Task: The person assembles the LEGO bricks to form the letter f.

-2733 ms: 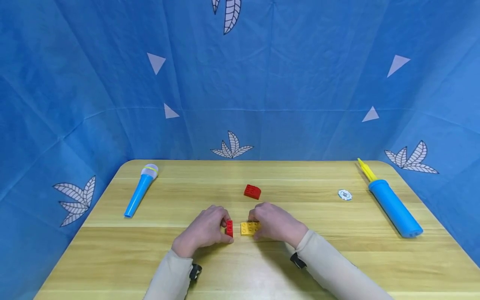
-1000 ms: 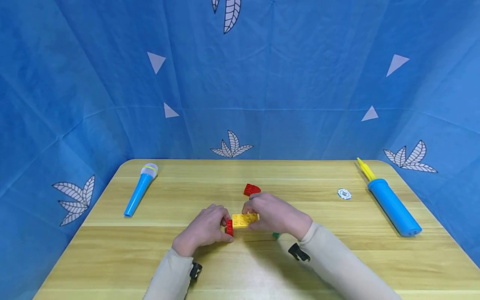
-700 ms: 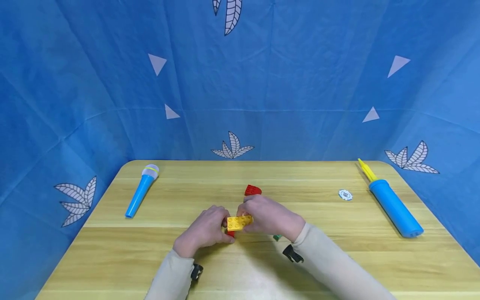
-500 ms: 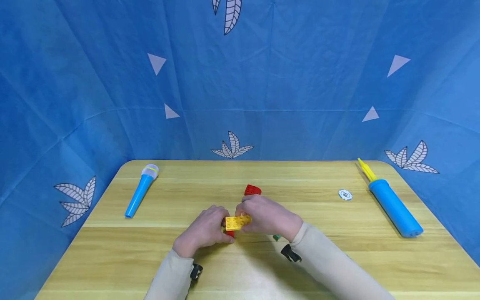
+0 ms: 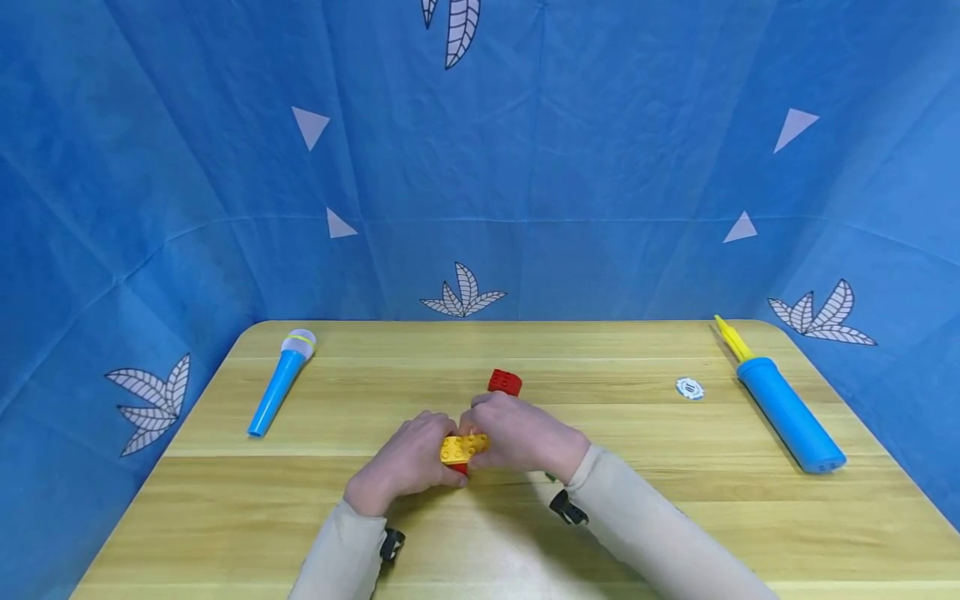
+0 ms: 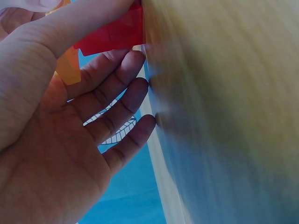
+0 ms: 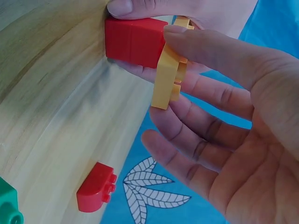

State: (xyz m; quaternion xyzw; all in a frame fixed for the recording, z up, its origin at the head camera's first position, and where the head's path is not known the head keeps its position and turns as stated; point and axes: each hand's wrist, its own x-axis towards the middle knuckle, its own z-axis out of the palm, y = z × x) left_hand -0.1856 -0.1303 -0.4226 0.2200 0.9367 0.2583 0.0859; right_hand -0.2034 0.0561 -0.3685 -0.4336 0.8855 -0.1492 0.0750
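My left hand pinches a red toy brick that stands on the table; in the right wrist view a faint line runs down its side. Across its studs lies a flat yellow brick, which my right hand grips between thumb and fingers. The yellow piece overhangs the red one towards the right hand; whether it is fully pressed down I cannot tell. In the left wrist view the red brick shows beneath my thumb, and an end of the yellow brick sticks out beside it.
Behind the right hand lies a red brick with a rounded end. A green brick sits near the right wrist. Farther out are a blue toy microphone, a round chip and a blue hand pump with a yellow nozzle.
My right hand has lifted the yellow brick from the table, carried it left, and set it over the red brick. The left hand has stayed in place, still holding the red brick.
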